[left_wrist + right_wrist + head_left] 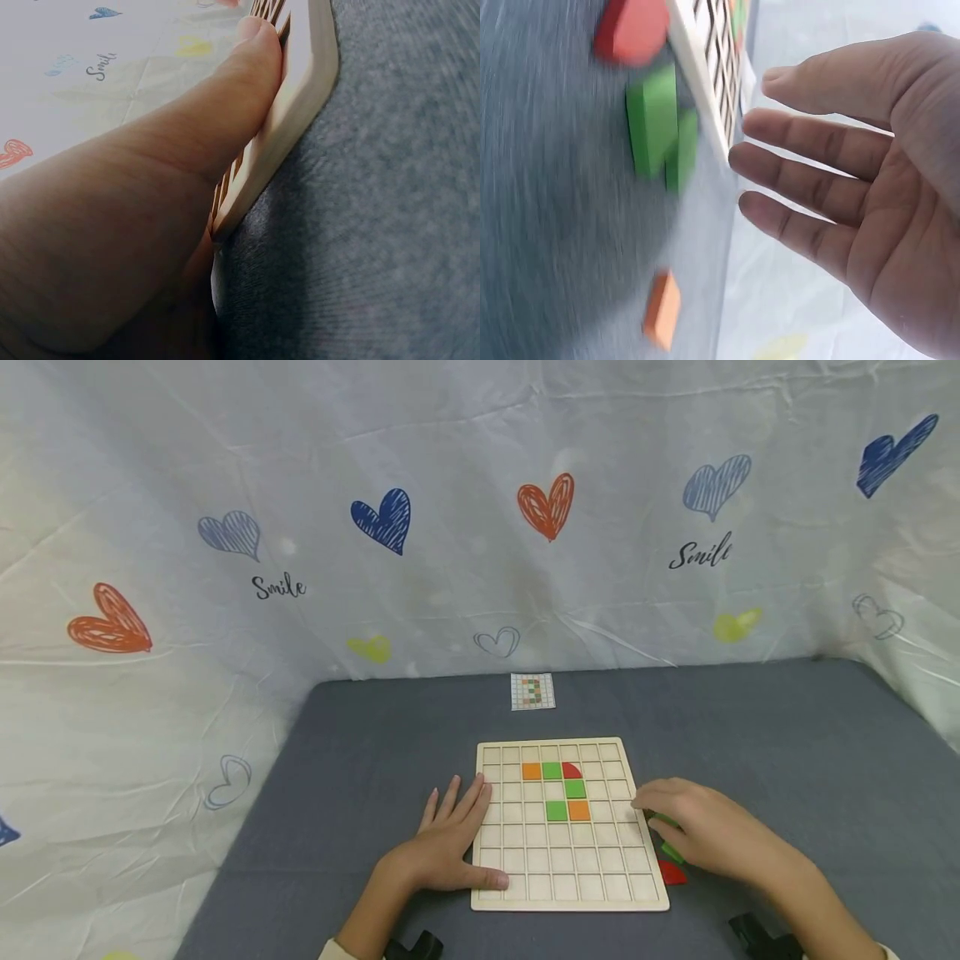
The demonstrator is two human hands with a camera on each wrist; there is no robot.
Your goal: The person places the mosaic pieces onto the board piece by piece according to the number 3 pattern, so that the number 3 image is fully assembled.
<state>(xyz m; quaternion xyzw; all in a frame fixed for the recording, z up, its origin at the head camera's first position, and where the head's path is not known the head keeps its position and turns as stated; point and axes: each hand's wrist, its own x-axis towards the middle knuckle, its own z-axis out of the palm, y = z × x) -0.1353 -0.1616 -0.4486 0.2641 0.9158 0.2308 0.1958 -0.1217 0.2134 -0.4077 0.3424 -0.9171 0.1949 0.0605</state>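
Note:
A square wooden grid board (536,862) lies on the grey cloth. In its upper middle cells sit an orange square (531,772), several green squares (575,789), a red quarter-round piece (571,770) and a second orange square (579,811). My left hand (435,856) rests on the board's left edge, its fingers spread and thumb across the lower left cells. Beside the right edge, my right hand (708,827) hovers with nothing in its fingers (802,176). Close below it lie two green blocks (654,120), a red piece (634,31) and an orange block (661,309).
A small printed card (516,693) with a coloured grid pattern lies behind the board near the far edge of the grey cloth (390,735). A white curtain (450,577) with printed hearts hangs behind and at the sides.

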